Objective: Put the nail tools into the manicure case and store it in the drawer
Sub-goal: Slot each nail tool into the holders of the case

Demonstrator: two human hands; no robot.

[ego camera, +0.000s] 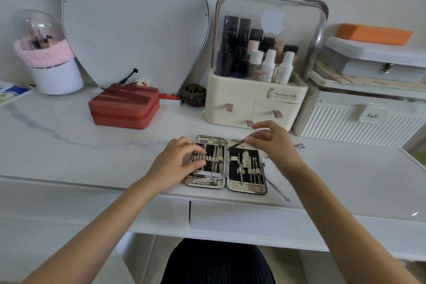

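Manicure case (227,166) lies open flat at frame centre, near counter (92,145) front edge, so slots face up. My left hand (177,163) presses left half, fingers curled over tools, steadying it. My right hand (274,143) pinches thin nail tool (237,144), tip angled toward right half for slotting. Loose pick (277,190) and clipper (299,146) wait right of case. Drawer (253,219) below, closed.

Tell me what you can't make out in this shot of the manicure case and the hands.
Head view only:
- Left part of the manicure case: covered by the left hand, so the tools there are hidden.
- Thin tool pinched by the right hand: motion blur, its type is unclear.
- Small metal piece on the table: mostly behind the right wrist.
- Drawer under the table: shut, its contents are unseen.
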